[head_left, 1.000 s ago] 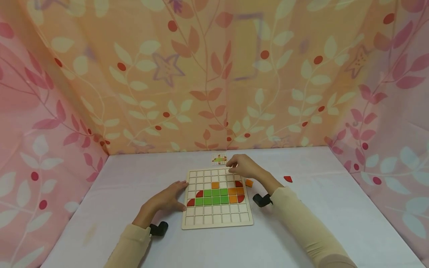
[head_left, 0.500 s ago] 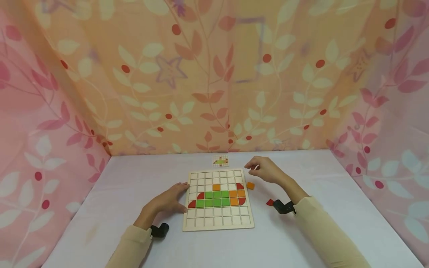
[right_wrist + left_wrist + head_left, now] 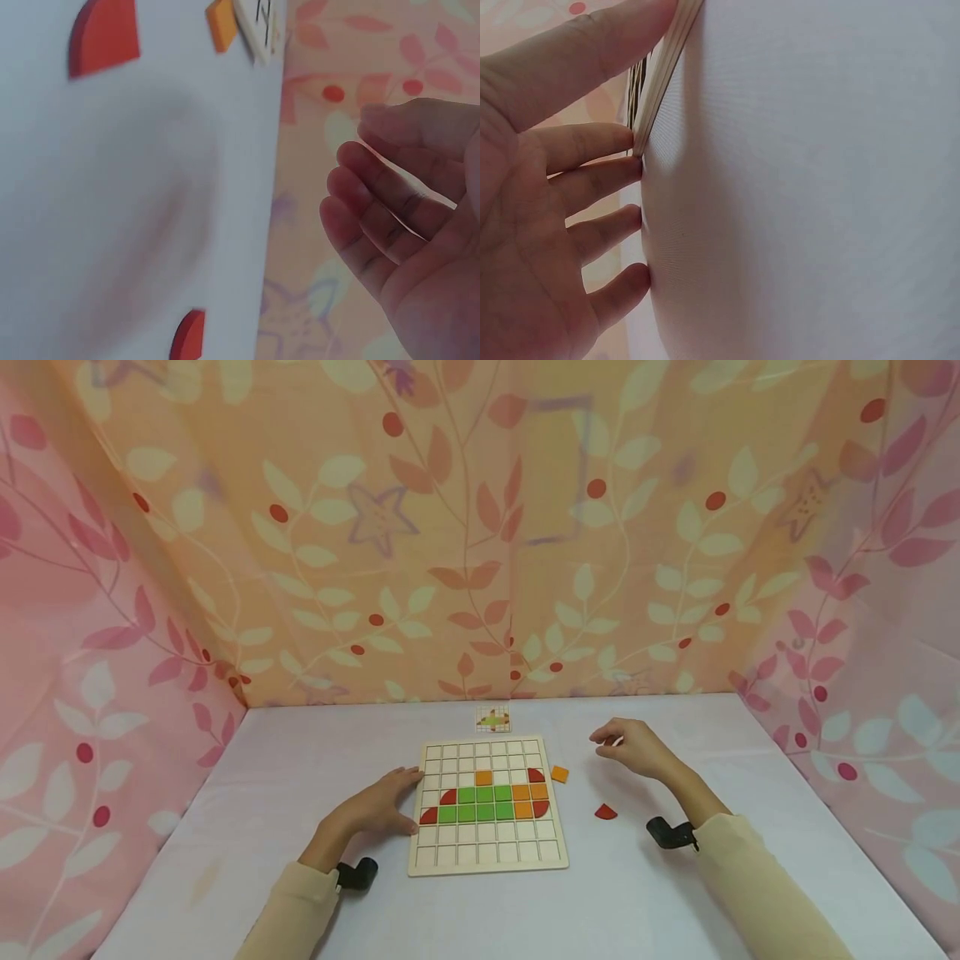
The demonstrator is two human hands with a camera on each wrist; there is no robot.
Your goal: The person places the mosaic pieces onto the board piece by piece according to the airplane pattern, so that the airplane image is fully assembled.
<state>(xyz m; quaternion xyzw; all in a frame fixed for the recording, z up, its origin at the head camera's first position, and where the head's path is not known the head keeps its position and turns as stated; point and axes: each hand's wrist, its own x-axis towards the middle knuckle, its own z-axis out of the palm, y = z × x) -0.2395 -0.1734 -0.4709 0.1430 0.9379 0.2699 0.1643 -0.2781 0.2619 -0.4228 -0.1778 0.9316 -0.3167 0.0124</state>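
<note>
A square wooden grid board (image 3: 487, 857) lies on the white table, with green, orange and red tiles set in its middle rows. My left hand (image 3: 375, 802) rests at the board's left edge, thumb and fingers spread and touching it; the left wrist view shows the fingertips against the board's side. Over the table to the right hovers my right hand (image 3: 633, 748), fingers loosely bent, with nothing between them in the right wrist view. Nearest it are a red quarter-round tile (image 3: 606, 812) and a second red quarter-round tile (image 3: 189, 335), which the hand largely hides in the head view.
A loose orange square tile (image 3: 560, 774) lies beside the board's right edge. Behind the board is a small pattern card (image 3: 492, 718). Patterned cloth (image 3: 480, 527) walls the table at the back and both sides. Black wrist cameras (image 3: 670, 832) jut from both wrists.
My right hand has moved right, from over the board's upper right corner to over the table. The red tile nearer the front has come out from behind the arm. My left hand stays at the board.
</note>
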